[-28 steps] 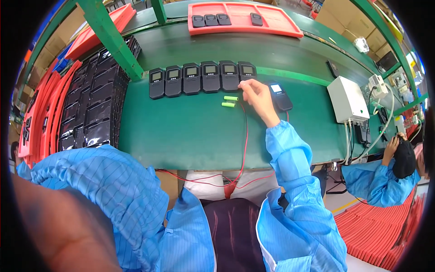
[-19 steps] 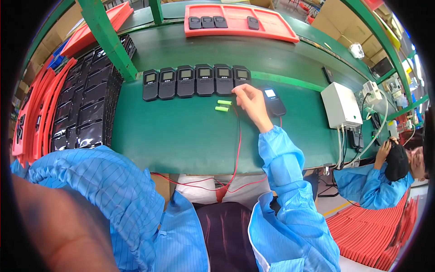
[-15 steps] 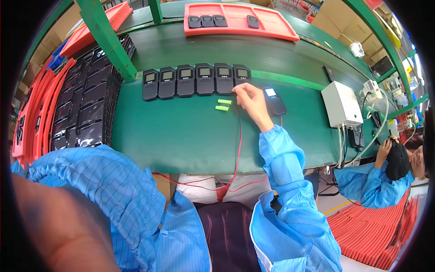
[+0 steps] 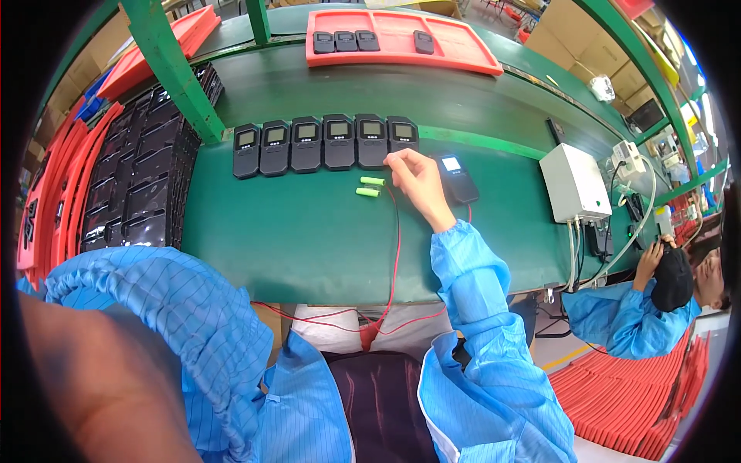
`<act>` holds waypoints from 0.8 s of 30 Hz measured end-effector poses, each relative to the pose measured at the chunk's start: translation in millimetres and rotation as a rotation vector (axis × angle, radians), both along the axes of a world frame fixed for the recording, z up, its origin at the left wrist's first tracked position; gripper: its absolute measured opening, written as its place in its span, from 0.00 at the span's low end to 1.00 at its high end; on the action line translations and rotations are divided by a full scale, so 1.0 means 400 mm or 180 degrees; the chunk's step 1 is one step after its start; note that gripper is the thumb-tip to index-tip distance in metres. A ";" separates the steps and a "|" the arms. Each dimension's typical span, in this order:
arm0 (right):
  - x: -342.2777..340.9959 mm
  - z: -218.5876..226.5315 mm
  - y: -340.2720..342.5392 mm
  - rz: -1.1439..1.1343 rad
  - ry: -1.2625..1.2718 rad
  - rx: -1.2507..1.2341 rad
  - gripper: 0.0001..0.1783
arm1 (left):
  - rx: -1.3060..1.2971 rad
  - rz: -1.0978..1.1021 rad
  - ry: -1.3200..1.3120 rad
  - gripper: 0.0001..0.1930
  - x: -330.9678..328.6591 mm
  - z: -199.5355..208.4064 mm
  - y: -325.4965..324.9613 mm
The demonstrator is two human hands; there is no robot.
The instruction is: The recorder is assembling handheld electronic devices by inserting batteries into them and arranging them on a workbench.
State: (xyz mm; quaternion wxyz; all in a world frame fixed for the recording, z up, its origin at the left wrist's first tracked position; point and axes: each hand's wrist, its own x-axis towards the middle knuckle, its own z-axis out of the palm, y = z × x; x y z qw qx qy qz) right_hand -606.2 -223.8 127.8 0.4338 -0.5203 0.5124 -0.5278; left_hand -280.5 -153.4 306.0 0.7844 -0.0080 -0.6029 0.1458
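Observation:
My right hand hovers over the green bench, thumb and forefinger pinched together at the lower edge of a row of black handheld meters. Whatever sits between the fingertips is too small to make out. Just left of the fingers lie two green cylindrical batteries, side by side. A thin red wire runs from beside them over the bench's front edge. Right of my hand is another black meter with its screen lit. My left hand looms large and blurred at the lower left, its fingers out of sight.
Stacked black plastic trays and red trays stand at the left. A red tray holding several meters is at the back. On the right stand a white box with cables and a co-worker in blue.
The whole view has shifted slightly, so bench objects appear a little lower and further left. My right hand keeps its pinch near the batteries and the meter row.

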 end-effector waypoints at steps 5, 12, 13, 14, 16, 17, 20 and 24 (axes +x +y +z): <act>-0.005 -0.026 -0.003 -0.0032 0.0202 -0.0209 0.13 | -0.0054 0.0025 0.0062 0.20 -0.008 0.000 -0.004; -0.007 -0.013 -0.005 -0.0043 0.0085 -0.0175 0.13 | -0.0090 0.0054 0.0086 0.19 -0.008 -0.002 -0.015; -0.008 -0.016 -0.005 -0.0050 0.0114 -0.0162 0.13 | -0.0092 0.0052 0.0078 0.19 -0.008 -0.001 -0.017; -0.009 -0.019 -0.004 -0.0058 0.0143 -0.0150 0.13 | -0.0094 0.0049 0.0070 0.19 -0.009 0.001 -0.019; -0.009 -0.021 -0.005 -0.0057 0.0161 -0.0138 0.13 | -0.0098 0.0058 0.0053 0.19 -0.007 0.003 -0.019; -0.007 -0.019 -0.006 -0.0051 0.0167 -0.0137 0.13 | -0.0100 0.0071 0.0043 0.19 -0.004 0.004 -0.019; -0.001 -0.013 -0.009 -0.0028 0.0172 -0.0137 0.13 | -0.0108 0.0111 0.0019 0.19 0.005 0.009 -0.017; -0.005 -0.013 -0.002 -0.0077 0.0173 -0.0070 0.12 | -0.0115 0.0133 -0.0008 0.19 0.013 0.012 -0.014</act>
